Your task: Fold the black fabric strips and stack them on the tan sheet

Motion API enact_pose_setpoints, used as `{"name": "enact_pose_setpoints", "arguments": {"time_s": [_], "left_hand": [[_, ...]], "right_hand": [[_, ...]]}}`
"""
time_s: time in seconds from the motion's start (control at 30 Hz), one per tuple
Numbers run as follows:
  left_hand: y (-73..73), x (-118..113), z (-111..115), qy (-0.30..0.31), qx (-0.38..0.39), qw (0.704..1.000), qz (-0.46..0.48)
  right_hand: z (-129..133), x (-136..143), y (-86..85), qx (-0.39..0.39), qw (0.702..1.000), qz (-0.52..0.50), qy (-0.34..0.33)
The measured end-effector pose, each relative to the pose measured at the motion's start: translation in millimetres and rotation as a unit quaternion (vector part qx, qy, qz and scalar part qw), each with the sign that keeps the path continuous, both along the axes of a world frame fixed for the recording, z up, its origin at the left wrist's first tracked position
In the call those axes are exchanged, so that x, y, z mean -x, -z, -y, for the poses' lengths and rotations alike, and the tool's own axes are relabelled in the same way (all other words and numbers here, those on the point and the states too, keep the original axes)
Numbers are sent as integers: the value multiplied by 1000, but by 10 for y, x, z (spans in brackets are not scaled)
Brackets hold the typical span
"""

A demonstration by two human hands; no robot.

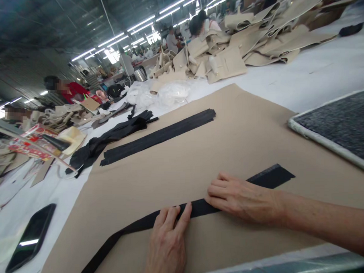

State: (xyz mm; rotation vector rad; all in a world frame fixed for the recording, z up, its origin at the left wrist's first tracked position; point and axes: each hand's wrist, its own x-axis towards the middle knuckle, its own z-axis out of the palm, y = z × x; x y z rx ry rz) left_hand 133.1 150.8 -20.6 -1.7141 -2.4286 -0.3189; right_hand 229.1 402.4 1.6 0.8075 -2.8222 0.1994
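Observation:
A long black fabric strip [199,208] runs across a tan sheet [226,150] in front of me. Its right end is wide and flat, while the stretch by my hands and to the left looks narrower. My left hand [169,240] has bent fingers closed on the strip's narrow part, the forefinger set apart; its thumb is hidden. To the right, my right hand [239,197] presses the strip with its fingers curled together, covering part of it. Beyond them, a stack of black strips [160,135] lies flat on the sheet.
Crumpled black fabric [106,143] lies past the sheet's left edge. A phone [31,238] sits at lower left, and a grey padded board [342,123] overlaps the right side. Tan pieces [230,54] are heaped at the back. Co-workers [72,91] are in the distance.

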Motion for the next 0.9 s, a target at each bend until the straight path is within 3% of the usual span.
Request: {"name": "enact_pose_setpoints", "arguments": {"time_s": [0.2,0.33,0.47,0.53,0.63,0.7,0.77,0.9], "left_hand": [[-8,25,-7,2,40,999,-13],[-13,18,-5,-5,25,999,-43],[-117,-36,-74,-49,-3,996,-77],[-189,-105,-203,-64,-29,994,-78],[-233,-278,-528,1,-63,998,-27],[-193,-406,-761,51,-57,997,33],[-117,-502,-931,58,-39,996,61],[13,-557,-1005,75,-19,997,22]], "right_hand": [[-194,-143,-4,8,1000,-5,6],[-333,-269,2,0,1000,10,16],[-426,-390,6,-6,999,13,36],[-435,-429,-1,-11,999,13,44],[-418,-459,-18,-22,999,6,49],[-411,-475,-26,-34,998,0,57],[-427,-500,-27,-44,997,-3,67],[-548,-595,-5,-48,996,-2,70]]}}
